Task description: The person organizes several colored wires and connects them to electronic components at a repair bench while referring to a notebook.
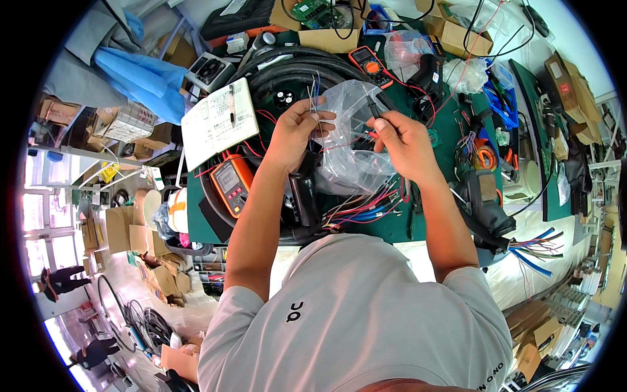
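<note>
Wires in one hand, probe in the other; work looks partway

Head view, clock read from the space between the hands. Left hand (302,125), nine o'clock: thumb and fingertips pinched narrow on a few thin wires (316,88), ends pointing up toward twelve. Right hand (406,142), three o'clock: thumb and forefinger closed about a black probe (373,106). A clear plastic bag (346,166) lies between and below the hands.

Done, as far as shows: wires singled out, probe taken up, notebook (219,124) open at nine o'clock with written lines and a pen (232,108) on the page. Red-edged multimeter (371,66) near one o'clock; orange meter (233,184) at eight. Cannot read either display, nor tell which one the probe serves.

Left, by my judgement: probe and upper wire ends stand apart, so no contact there yet. A fan of loose wires (373,213) at six o'clock lies free of both hands; if these belong to the same job, a good share remains. Cannot tell whether any were already handled.
</note>
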The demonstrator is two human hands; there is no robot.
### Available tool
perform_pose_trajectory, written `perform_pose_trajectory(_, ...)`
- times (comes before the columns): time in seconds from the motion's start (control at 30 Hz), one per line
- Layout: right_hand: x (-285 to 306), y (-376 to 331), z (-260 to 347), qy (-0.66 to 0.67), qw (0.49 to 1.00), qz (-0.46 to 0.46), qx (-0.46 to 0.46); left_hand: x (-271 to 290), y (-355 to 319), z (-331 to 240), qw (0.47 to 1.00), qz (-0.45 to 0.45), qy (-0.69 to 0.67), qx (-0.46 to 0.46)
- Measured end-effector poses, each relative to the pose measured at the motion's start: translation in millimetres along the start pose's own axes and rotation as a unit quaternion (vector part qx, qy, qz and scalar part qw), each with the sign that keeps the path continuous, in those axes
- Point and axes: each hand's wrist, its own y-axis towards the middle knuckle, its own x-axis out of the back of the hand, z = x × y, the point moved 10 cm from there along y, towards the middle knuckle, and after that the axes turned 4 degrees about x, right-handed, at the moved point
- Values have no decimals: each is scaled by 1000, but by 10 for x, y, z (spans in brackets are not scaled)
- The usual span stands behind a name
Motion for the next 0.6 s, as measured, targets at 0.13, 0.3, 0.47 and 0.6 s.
perform_pose_trajectory(0.13,-144,-28,-82,-28,999,33,-12,20,-10,-21,1000,-1,11,-4)
perform_pose_trajectory(0.3,-246,-94,-82,-23,999,44,-11,-92,-54,-93,998,14,55,-5)
perform_pose_trajectory(0.47,-257,-146,-92,-33,999,35,-20,-265,-89,-135,997,44,65,-21)
perform_pose_trajectory(0.6,-187,-196,-57,-26,999,17,-20,-329,-67,-208,992,54,107,-51)
